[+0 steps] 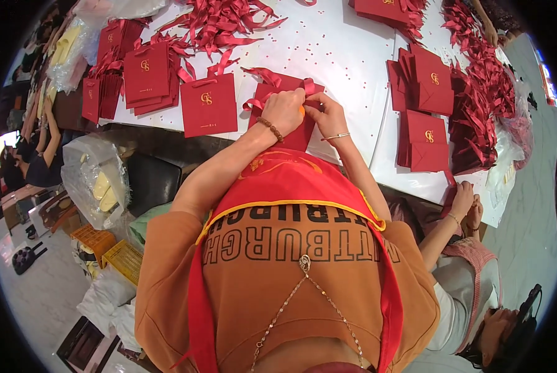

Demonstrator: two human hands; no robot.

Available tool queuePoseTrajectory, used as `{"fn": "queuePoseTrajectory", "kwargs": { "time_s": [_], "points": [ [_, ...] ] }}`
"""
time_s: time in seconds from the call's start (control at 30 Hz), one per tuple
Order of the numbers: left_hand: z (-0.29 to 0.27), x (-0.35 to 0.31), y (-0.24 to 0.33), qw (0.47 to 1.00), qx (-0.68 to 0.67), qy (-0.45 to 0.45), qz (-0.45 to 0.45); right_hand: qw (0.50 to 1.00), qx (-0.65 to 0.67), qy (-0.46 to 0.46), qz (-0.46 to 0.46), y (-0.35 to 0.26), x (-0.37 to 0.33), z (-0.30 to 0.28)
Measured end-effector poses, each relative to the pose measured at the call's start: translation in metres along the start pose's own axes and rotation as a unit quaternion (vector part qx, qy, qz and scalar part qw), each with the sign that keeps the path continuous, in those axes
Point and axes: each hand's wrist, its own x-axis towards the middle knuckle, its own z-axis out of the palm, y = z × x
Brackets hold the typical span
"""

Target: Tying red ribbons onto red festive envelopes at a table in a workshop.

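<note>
A flat red paper bag (300, 132) lies in front of me at the table's edge, with a shiny red ribbon (253, 102) at its top. Over the bag my left hand (283, 114) is closed, knuckles up, and a small orange piece (302, 112) shows beside its fingers. My right hand (328, 118) meets it from the other side, fingertips pinched together near the ribbon and the bag's upper part. What the fingertips hold is hidden. Just left of my hands lies another red paper bag (209, 105), flat, with gold print.
Stacked red bags (149, 73) stand at the left, near a heap of red ribbons (219, 25). More bags (429, 81) and ribbons (474, 118) lie at the right. Red dots are scattered on the white table (347, 37). A co-worker's hands (465, 202) work at the right edge.
</note>
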Motion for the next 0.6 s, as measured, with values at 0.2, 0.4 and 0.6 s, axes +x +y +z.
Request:
{"fn": "queuePoseTrajectory", "kwargs": {
  "time_s": [0.2,0.4,0.6],
  "points": [
    [-0.011,0.004,-0.006,0.870,-0.400,-0.041,-0.284,0.999,0.012,-0.030,0.024,0.001,-0.001,-0.003],
    [-0.007,-0.006,-0.005,0.983,-0.171,0.000,-0.072,0.999,0.027,-0.032,0.028,-0.003,-0.002,-0.002],
    [-0.005,-0.008,-0.003,0.985,-0.157,-0.006,-0.065,0.999,-0.014,-0.019,0.031,-0.003,-0.002,-0.002]
  ]
}}
